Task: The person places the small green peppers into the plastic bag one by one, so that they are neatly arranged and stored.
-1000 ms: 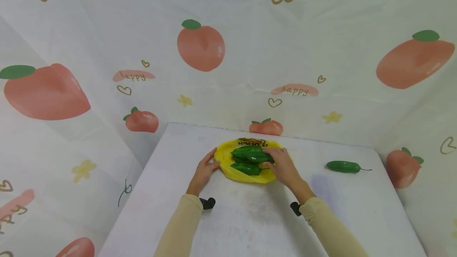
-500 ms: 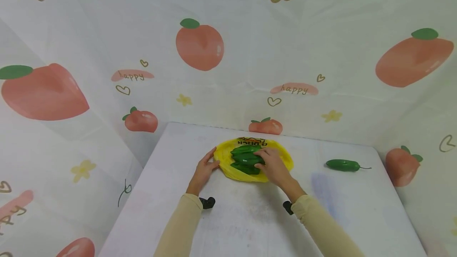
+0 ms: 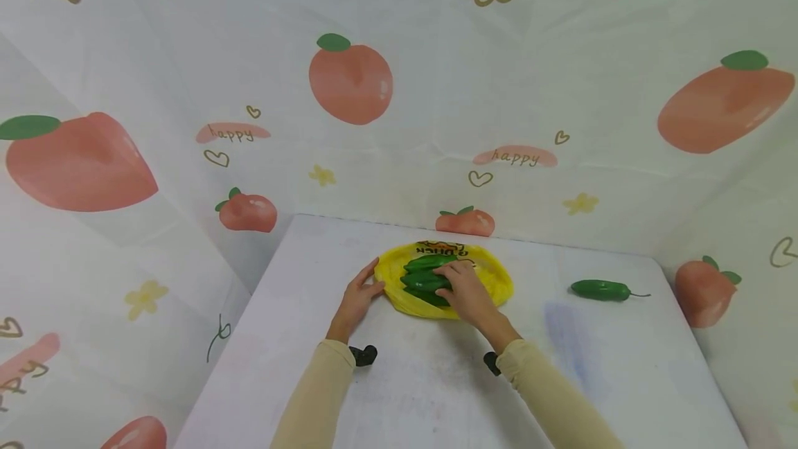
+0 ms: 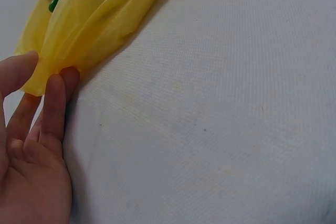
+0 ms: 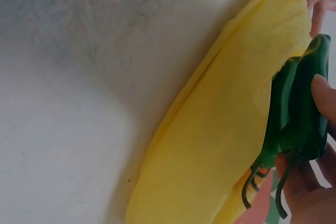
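A yellow plastic bag (image 3: 499,284) lies spread with its mouth upward, and several green chili peppers rest in it. My left hand (image 3: 357,300) holds the bag's left edge; in the left wrist view the yellow film (image 4: 100,19) runs between thumb and fingers. Over the bag, my right hand (image 3: 470,296) grips one green pepper (image 3: 424,280). The right wrist view has the thumb on that pepper (image 5: 310,98) and fingers near its stem end. Beside it sit another pepper behind (image 3: 424,263) and one in front (image 3: 427,296), partly covered by the hand.
A single green pepper (image 3: 600,290) with a long stem lies on the white table (image 3: 424,400), well right of the bag. Behind and at both sides hangs a white cloth (image 3: 424,158) printed with fruit.
My right hand has moved left over the bag with the gripped pepper, which now lies between the other peppers. The left hand keeps its place at the bag's edge.
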